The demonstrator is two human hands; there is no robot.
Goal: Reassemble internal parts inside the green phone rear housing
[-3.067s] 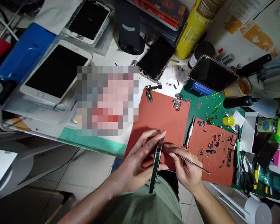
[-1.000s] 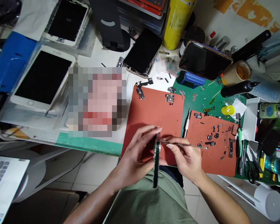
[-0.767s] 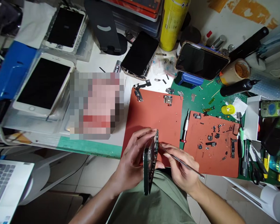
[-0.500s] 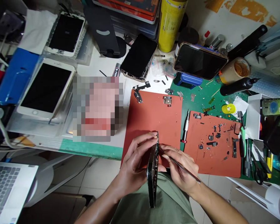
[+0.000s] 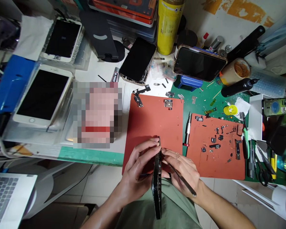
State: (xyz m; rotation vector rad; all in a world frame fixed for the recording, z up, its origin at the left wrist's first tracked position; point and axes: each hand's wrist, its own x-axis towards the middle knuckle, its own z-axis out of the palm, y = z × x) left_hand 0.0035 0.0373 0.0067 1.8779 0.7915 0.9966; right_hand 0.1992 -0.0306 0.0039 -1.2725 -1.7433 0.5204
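Note:
A black phone body [image 5: 157, 190] stands on edge above my lap, its inner side with small parts turned to the right. My left hand [image 5: 139, 171] grips it from the left, fingertips on its upper end. My right hand [image 5: 182, 170] is closed around a thin dark metal tool [image 5: 186, 183], whose handle end points down to the right. The tool's working tip is hidden behind my fingers at the phone's inner side. Behind the hands lies a red-brown mat [image 5: 154, 117] with a small metal part [image 5: 168, 103] at its top edge.
A second red-brown mat [image 5: 216, 165] holds several tiny phone parts. Between the mats lies a screwdriver [image 5: 188, 130]. A phone [image 5: 200, 63] rests on a blue stand, beside a yellow can [image 5: 169, 28]. White phone [image 5: 44, 95] at left; scissors [image 5: 264, 175] and tweezers at right.
The view has shifted slightly, moving the bench items a little left. The phone body appears more upright, and the tool's handle end has moved slightly down and left. Both hands keep their holds.

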